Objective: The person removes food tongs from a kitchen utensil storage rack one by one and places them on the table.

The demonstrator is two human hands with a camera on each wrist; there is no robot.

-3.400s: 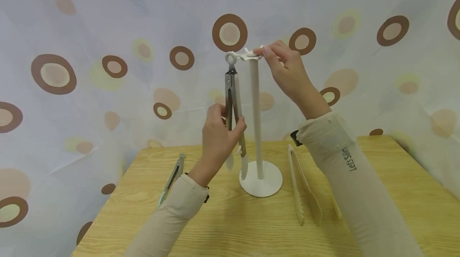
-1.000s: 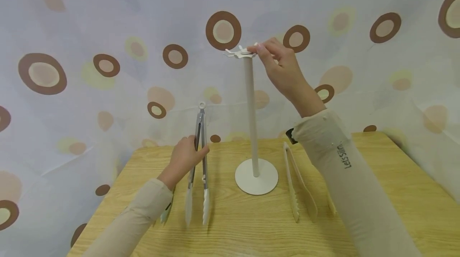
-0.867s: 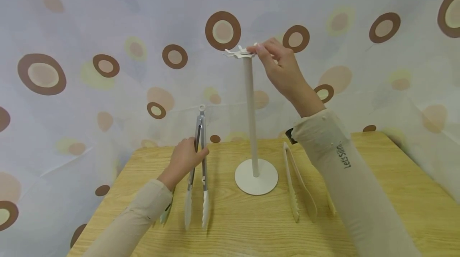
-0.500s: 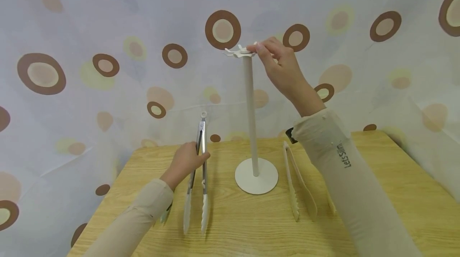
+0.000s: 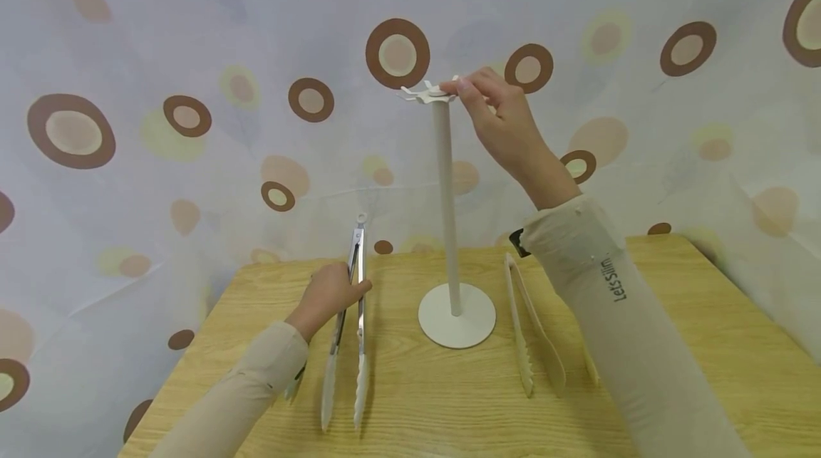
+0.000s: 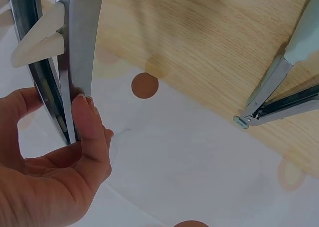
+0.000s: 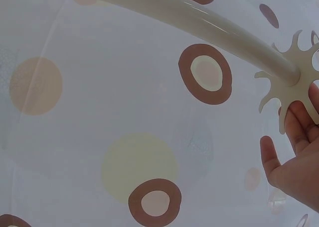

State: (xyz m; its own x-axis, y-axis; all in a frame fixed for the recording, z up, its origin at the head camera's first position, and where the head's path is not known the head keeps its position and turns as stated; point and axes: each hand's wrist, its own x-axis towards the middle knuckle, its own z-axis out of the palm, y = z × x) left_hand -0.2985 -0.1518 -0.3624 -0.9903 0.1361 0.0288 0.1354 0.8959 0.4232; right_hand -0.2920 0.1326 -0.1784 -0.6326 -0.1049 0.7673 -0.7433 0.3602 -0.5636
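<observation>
In the head view my left hand [image 5: 328, 295] grips a pair of steel tongs [image 5: 361, 308] with white scalloped tips and a white ring on top. They stand nearly upright, tips downward and spread slightly apart, left of a white stand [image 5: 447, 216]. The left wrist view shows my thumb and fingers on the two steel arms, near a cream catch [image 6: 42, 40]. My right hand [image 5: 509, 120] pinches the edge of the stand's hooked top [image 5: 422, 96]. Curved hooks ring that top in the right wrist view, and no utensil hangs from those visible.
Beige tongs [image 5: 526, 365] lie on the wooden table [image 5: 410, 408] right of the stand's round base [image 5: 436, 326]. Mint-tipped tongs [image 6: 304, 38] lie at the left, mostly behind my left hand in the head view. A yellowish item [image 5: 591, 365] is partly hidden by my right sleeve. A patterned cloth [image 5: 256, 30] hangs behind.
The steel tongs have come away from the stand's top, leftward and down with my left hand, and have lowered further over the last second. My right hand stays on the hooked top.
</observation>
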